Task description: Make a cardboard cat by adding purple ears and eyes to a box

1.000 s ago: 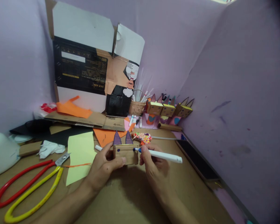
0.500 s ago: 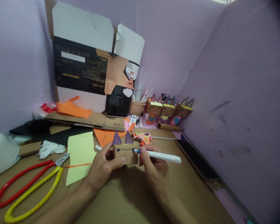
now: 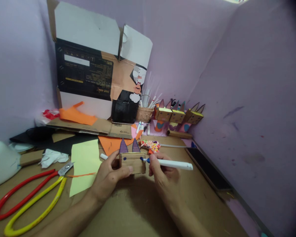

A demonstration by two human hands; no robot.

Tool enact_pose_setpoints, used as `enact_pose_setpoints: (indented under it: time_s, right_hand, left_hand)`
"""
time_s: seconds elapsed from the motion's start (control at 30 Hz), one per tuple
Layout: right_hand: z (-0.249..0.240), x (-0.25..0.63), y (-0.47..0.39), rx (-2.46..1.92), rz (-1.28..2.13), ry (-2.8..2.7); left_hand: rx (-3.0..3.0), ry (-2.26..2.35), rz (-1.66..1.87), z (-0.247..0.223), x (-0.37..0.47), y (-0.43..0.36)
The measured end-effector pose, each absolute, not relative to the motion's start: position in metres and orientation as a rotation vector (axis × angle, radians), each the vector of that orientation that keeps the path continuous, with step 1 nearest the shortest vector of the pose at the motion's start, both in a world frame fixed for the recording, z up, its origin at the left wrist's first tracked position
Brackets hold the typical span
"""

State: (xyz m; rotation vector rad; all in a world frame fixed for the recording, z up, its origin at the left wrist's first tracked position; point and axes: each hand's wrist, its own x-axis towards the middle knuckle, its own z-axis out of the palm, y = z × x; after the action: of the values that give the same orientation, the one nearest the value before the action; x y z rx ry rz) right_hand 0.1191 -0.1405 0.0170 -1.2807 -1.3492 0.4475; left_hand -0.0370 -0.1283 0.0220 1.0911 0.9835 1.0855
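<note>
1. Opened carton [image 3: 85, 69]: upright, behind the eared cardboard box [image 3: 133, 163], offset left.
2. Right hand [image 3: 164, 177]: right of the eared box. Forearm angles up and inward from lower right, fingers curled, closed in a pinch on the marker near its tip.
3. Left hand [image 3: 110, 176]: at the eared box's left side. Forearm rises diagonally from lower left. Grips the box: thumb flat across the lower front, fingers at the left edge, partly hidden.
4. Scissors [image 3: 66, 168]: left of the eared box, one red handle, one yellow, blades on the pale green sheet's side.
5. Pale green sheet [image 3: 84, 164]: left of the eared box, near the left hand.
6. Dark flat slab [image 3: 209, 169]: well right of the eared box.
7. Eared box: between both hands, front facing camera, two purple ears up.
8. White marker [image 3: 174, 164]: near-horizontal, blue tip at the eared box's right dot. Can't tell if touching.
9. Two blue dots [image 3: 124, 158]: on the eared box's front, one per side.
</note>
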Motion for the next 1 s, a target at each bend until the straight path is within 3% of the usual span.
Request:
enact_pose_setpoints:
  time_s: [1.0]
  right_hand:
    - [0.018,0.087,-0.135,-1.099,0.682,-1.315]
  left_hand:
    - [1.101,0.982,1.116,0.021,-0.037,-0.128]
